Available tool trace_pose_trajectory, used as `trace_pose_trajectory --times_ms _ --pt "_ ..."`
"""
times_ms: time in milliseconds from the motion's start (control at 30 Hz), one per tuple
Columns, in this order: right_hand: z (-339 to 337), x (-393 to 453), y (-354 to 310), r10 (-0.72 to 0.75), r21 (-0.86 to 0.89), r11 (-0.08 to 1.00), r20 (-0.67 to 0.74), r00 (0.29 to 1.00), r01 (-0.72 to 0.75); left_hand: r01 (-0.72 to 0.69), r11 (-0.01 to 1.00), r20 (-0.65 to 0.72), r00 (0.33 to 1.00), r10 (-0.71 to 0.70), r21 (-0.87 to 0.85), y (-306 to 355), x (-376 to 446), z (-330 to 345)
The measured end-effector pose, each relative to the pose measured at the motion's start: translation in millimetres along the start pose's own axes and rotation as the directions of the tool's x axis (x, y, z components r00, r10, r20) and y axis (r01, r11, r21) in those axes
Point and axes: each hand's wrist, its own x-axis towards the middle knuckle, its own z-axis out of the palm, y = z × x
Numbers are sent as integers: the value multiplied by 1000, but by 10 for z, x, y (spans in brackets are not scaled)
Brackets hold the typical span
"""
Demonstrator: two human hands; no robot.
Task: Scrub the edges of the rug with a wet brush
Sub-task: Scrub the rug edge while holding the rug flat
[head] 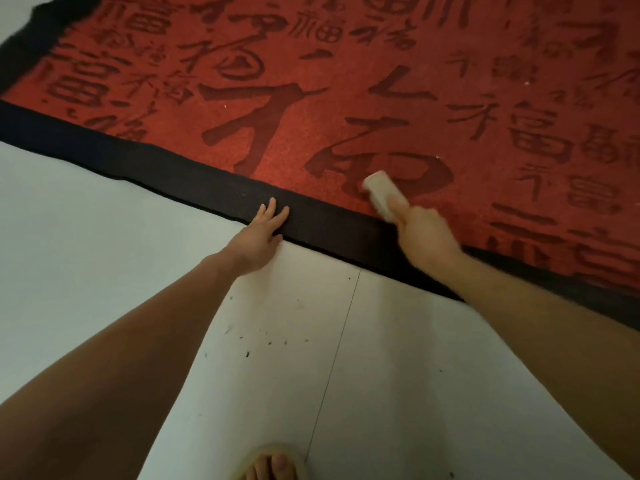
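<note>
Right now the right hand (424,233) grips a pale brush (382,194), fingers curled round its near end, thumb along the top. Brush is blurred, lying on the rug (346,81) just past the border (194,183), on the red pile at the lower part of a big dark character. Bristles not visible, wetness cannot tell.

Left hand (258,242) lies flat with fingers straight and slightly spread, fingertips pressing on the black border, palm partly over the floor (86,237). It holds nothing. The two hands are apart, left one nearer the camera's left, both at the same rug edge.

Rug is red with darker red characters of many sizes, framed by a black border running diagonally from upper left to lower right. A corner of the border shows at far upper left.

Floor is pale tile with a thin grout line running up to the rug edge between the arms. Small dark specks (266,342) are scattered on the tile near the middle. Both forearms reach in from the bottom corners. A foot (273,467) in a sandal shows at the bottom edge.
</note>
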Motion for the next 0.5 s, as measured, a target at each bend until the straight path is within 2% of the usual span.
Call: trace_pose_trajectory --times_ms 33,67,100,133,167,200,233,267,300,333,367,400,433,467,500 --pt "99 -150 -106 -97 -30 994 121 988 101 -6 1000 -14 1000 6 -3 -16 -2 -4" --pt "151 -339 -217 -249 -4 966 236 939 257 -10 1000 -31 999 10 1 -33 -4 -7" --pt "141 -484 -284 -405 66 911 337 850 408 -10 1000 -54 998 11 13 -50 -4 -15" --pt "110 -521 -309 -514 108 849 388 765 517 -8 999 -72 997 11 34 -60 -10 -26" --pt "67 -455 -313 -567 111 814 363 740 569 -8 999 -86 996 13 53 -64 -5 -40" --pt "41 -330 -298 -558 122 829 251 791 546 -10 998 -95 995 16 64 -61 -6 -46" --pt "34 -191 -273 -464 158 879 68 883 449 -6 998 -103 995 12 66 -56 -2 -51" --pt "53 -75 -237 -289 203 932 -85 954 301 5 998 -113 994 3 70 -52 -9 -46" --pt "80 -20 -241 -121 194 970 -149 981 149 22 995 -126 992 -11 93 -61 -18 -39" --pt "134 -29 -272 -52 129 989 -120 991 67 39 989 -136 991 -20 140 -72 -32 -33" --pt "213 -78 -312 -91 53 994 -27 995 93 52 980 -137 990 -25 194 -91 -52 -27" --pt "258 -160 -395 -205 27 979 103 973 203 55 971 -128 991 -26 233 -121 -75 -24" --pt "264 -257 -489 -343 33 938 231 911 345 55 969 -114 993 -28 241 -157 -101 -19" --pt "214 -325 -551 -478 48 869 339 810 492 58 971 -105 994 -35 230 -187 -133 -23" --pt "156 -318 -597 -565 38 799 389 728 600 58 975 -106 994 -35 216 -219 -161 -36"
